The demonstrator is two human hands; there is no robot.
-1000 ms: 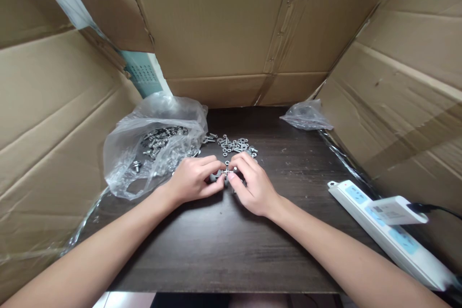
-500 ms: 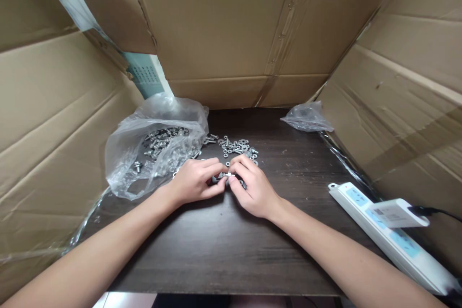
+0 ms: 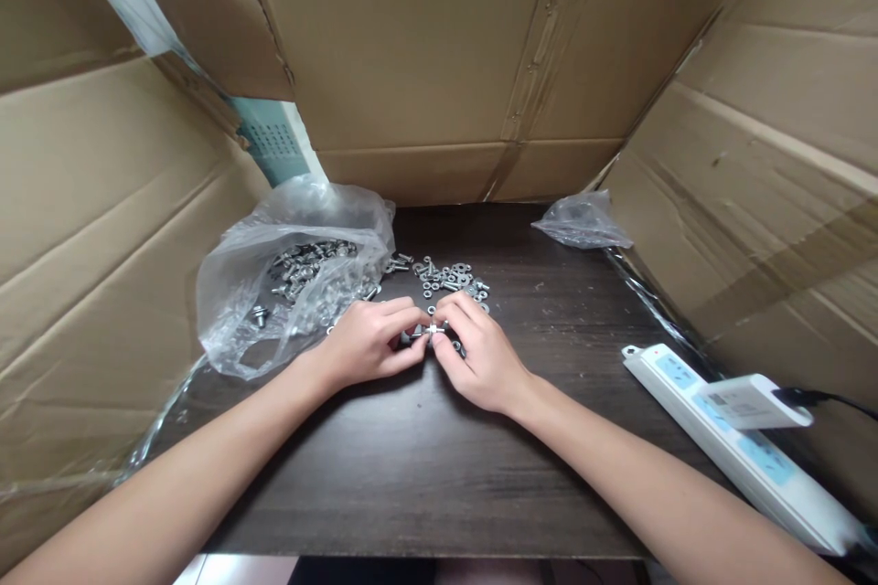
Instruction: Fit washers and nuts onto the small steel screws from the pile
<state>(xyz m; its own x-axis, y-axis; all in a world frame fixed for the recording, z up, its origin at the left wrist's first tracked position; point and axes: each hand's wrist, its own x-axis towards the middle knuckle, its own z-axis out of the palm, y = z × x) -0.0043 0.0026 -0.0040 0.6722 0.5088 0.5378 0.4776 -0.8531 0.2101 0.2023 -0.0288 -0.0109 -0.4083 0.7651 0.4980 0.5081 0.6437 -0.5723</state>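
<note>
Head view: worktop walled by cardboard from about 9 through 12 to 3 o'clock. Clock centred on the hands.

Left hand: narrow grip, thumb and forefinger pinched on the 9 o'clock end of a small metal fastener. Right hand: equally narrow, fingertips closed about its 3 o'clock side. The fastener lies level between the two hands, low over the worktop; looks like a bolt with a bright nut or washer, too small to be sure. Fingertip hold probably suits so slight a part, one hand steadying while the other has purchase; palms would hide it.

Single nut at 12 o'clock, just beyond the fingers. Past it, between 12 and 1, a loose pile of bolts, nuts and washers; spread out, presumably, so single pieces can be picked.

Clear bag at 10 o'clock, mouth gaping, many bolts inside; likely left slack for reach while corralling the bulk. Smaller bag at 2, against the cardboard, seemingly out of the way. Power strip between 3 and 4, well apart from the hands.
</note>
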